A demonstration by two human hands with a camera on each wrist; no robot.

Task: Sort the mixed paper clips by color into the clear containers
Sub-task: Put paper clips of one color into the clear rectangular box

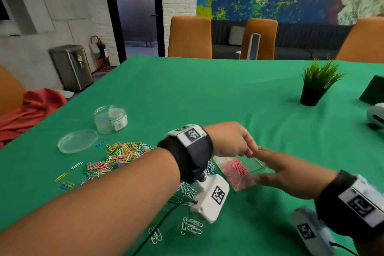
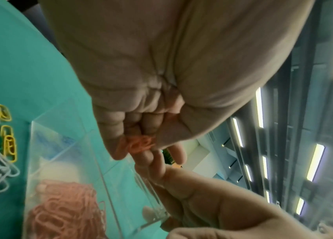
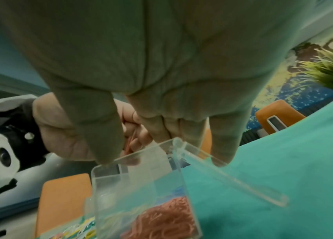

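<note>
A clear rectangular box [image 1: 256,165] stands tilted on the green cloth, with a heap of pink paper clips [image 1: 236,169] inside and its hinged lid [image 3: 234,179] open. My right hand [image 1: 276,169] grips the box by its far end, thumb [image 3: 102,142] and fingers on the rim. Just above the box's opening, my left hand [image 1: 239,143] has its fingers curled round a small bunch of pink clips [image 2: 139,143]. The fingertips of the two hands nearly touch.
A mixed pile of coloured clips [image 1: 122,151] lies to the left, with white and green ones [image 1: 191,226] near my left wrist. A round clear jar [image 1: 110,119] and its lid [image 1: 77,141] sit behind the pile. A potted plant [image 1: 315,87] stands far right.
</note>
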